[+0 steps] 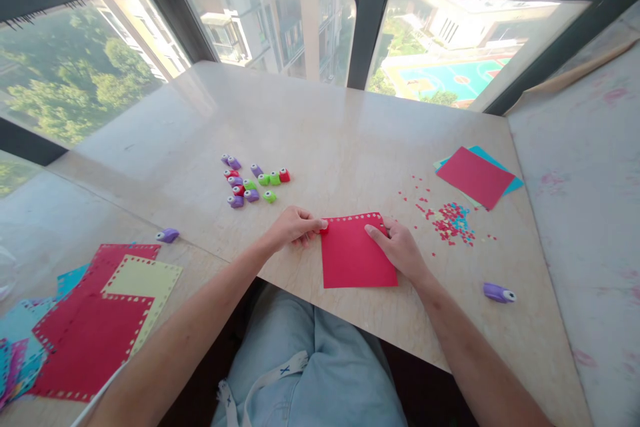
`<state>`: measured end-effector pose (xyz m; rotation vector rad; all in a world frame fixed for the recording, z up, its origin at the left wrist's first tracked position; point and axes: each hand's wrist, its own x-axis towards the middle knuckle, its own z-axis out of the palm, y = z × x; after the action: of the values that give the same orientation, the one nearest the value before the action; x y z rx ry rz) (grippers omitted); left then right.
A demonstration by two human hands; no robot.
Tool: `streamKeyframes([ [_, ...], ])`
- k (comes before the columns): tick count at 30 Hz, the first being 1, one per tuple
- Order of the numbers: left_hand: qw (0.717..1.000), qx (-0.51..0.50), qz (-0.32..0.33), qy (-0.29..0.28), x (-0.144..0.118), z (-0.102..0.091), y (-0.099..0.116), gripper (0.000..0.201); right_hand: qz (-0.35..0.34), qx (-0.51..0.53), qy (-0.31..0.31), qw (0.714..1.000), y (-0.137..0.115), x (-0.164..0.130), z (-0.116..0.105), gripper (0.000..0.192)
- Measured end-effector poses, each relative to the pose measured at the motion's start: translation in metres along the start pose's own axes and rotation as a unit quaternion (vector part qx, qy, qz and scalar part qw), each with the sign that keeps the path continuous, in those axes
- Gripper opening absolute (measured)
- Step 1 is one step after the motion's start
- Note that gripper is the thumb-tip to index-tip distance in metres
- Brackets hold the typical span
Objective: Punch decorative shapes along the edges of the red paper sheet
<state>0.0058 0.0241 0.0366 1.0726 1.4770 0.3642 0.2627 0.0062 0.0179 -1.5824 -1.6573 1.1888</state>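
A red sheet of paper (357, 257) lies in front of me at the table's near edge, with a row of small punched holes along its far edge. My left hand (300, 225) is closed around a small red craft punch (324, 227), which sits at the sheet's left edge near the far corner. My right hand (393, 243) grips the sheet by its right edge, thumb on top and fingers mostly hidden underneath. Right of the sheet, punched-out paper bits (453, 223) in red, blue and pale yellow lie scattered.
Several purple, green and red punches (251, 195) cluster beyond my left hand. One purple punch (167, 235) lies left, another purple punch (499, 293) right. Hole-edged red sheets (95, 347) and a yellow sheet (145, 273) overlap at left. Unpunched coloured sheets (475, 177) lie far right.
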Motion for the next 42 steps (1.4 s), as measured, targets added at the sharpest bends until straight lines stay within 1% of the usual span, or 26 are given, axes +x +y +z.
streamKeyframes([
  [5,0.999,-0.036,-0.027,0.002,-0.0001,0.001,-0.0003,0.037,0.003,0.011,-0.001,1.0,-0.0019,-0.0005,-0.0002,0.04],
  [12,0.997,-0.071,-0.041,0.004,0.0022,0.0026,-0.0056,0.039,0.014,0.01,-0.001,1.0,-0.0029,-0.0011,-0.0008,0.04],
  [27,0.997,-0.07,-0.024,0.012,-0.0007,0.0047,-0.0051,0.039,-0.001,0.018,-0.004,1.0,0.0003,-0.0007,-0.0009,0.043],
  [38,0.997,-0.076,-0.022,-0.017,0.0027,-0.0023,-0.0091,0.045,-0.005,0.015,-0.012,1.0,0.0026,-0.0003,-0.0018,0.039],
  [42,0.997,-0.07,-0.012,-0.008,-0.0004,-0.0022,-0.0086,0.046,-0.01,0.021,-0.016,1.0,0.0028,-0.0012,-0.0029,0.037],
])
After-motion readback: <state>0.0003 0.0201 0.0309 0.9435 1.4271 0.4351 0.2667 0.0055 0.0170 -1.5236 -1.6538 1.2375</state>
